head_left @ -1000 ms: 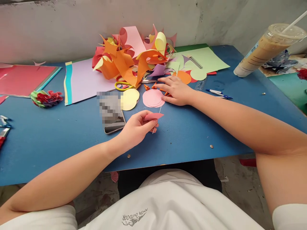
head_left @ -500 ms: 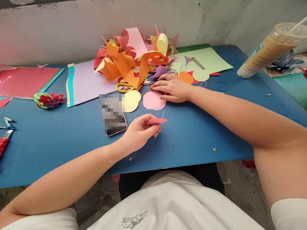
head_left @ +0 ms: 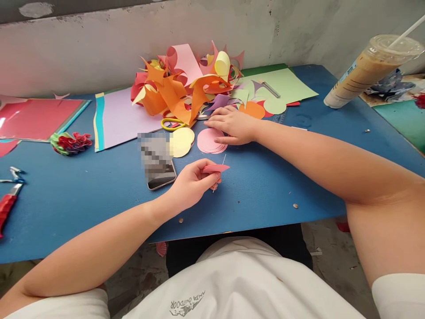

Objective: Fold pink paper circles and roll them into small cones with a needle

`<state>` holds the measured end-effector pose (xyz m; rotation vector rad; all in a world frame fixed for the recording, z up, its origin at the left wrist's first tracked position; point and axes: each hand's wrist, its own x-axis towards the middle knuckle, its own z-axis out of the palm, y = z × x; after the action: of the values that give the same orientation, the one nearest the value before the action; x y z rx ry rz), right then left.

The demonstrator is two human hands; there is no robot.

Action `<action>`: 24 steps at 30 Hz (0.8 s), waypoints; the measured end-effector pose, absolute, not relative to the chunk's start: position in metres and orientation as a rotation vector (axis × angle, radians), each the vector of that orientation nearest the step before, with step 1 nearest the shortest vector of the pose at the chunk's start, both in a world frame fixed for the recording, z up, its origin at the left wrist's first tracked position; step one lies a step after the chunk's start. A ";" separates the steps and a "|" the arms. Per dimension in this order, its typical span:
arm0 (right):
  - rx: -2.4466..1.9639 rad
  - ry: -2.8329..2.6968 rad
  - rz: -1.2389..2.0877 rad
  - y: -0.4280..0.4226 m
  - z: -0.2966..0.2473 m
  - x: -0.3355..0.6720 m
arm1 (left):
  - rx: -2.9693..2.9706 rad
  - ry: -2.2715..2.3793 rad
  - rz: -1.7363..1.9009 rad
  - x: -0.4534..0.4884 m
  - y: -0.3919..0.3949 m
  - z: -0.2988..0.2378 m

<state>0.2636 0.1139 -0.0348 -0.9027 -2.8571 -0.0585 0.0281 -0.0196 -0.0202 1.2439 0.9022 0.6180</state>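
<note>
My left hand (head_left: 192, 182) is closed in a pinch on a folded pink paper piece (head_left: 216, 168), with a thin wire (head_left: 219, 173) running through it. It hovers low over the blue table (head_left: 83, 195). My right hand (head_left: 232, 126) lies farther back, fingers curled down onto the edge of a stack of pink paper circles (head_left: 207, 141). Whether those fingers grip anything is hidden. Pale yellow circles (head_left: 181, 141) lie just left of the pink stack.
A phone (head_left: 161, 170) lies beside my left hand. Behind are yellow-handled scissors (head_left: 171, 122), a heap of curled paper scraps (head_left: 186, 86), lilac (head_left: 121, 117), red (head_left: 36, 113) and green sheets (head_left: 285, 82). A paper flower (head_left: 69, 142), pliers (head_left: 8, 195) sit left; an iced drink cup (head_left: 368, 71) right.
My right hand slid left from the small orange pieces onto the pink circle stack, covering those pieces. My left hand kept its pinch and barely moved.
</note>
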 end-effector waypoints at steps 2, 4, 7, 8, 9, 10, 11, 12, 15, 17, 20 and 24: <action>-0.992 -2.821 -0.110 0.113 -0.034 0.268 | 1.243 0.904 0.613 0.028 -0.020 -0.021; -1.051 -2.778 -0.148 0.110 -0.036 0.280 | 1.248 0.913 0.608 0.027 -0.020 -0.022; -1.055 -2.731 -0.161 0.106 -0.041 0.302 | 1.263 0.921 0.607 0.027 -0.020 -0.023; -1.065 -2.707 -0.162 0.105 -0.043 0.309 | 1.267 0.924 0.605 0.027 -0.020 -0.023; -1.074 -2.679 -0.169 0.104 -0.045 0.314 | 1.270 0.925 0.602 0.027 -0.020 -0.022; -1.074 -2.654 -0.179 0.104 -0.047 0.319 | 1.272 0.928 0.599 0.027 -0.020 -0.022; -1.079 -2.629 -0.200 0.104 -0.049 0.323 | 1.274 0.929 0.597 0.028 -0.020 -0.021; -1.087 -2.614 -0.218 0.104 -0.051 0.326 | 1.274 0.930 0.596 0.028 -0.020 -0.021; -1.139 -2.571 -0.216 0.106 -0.052 0.334 | 1.263 0.937 0.607 0.029 -0.020 -0.020; -1.160 -2.499 -0.158 0.105 -0.048 0.336 | 1.250 0.952 0.615 0.029 -0.020 -0.019; -1.221 -2.237 -0.040 0.089 -0.029 0.329 | 1.230 0.968 0.616 0.029 -0.019 -0.019; -1.455 -1.841 0.491 0.036 0.003 0.290 | 1.206 0.941 0.633 0.028 -0.018 -0.018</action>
<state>0.2896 0.0357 0.0029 -1.4551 -1.8415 0.4909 0.0284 -0.0184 -0.0181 1.2063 0.9412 0.6326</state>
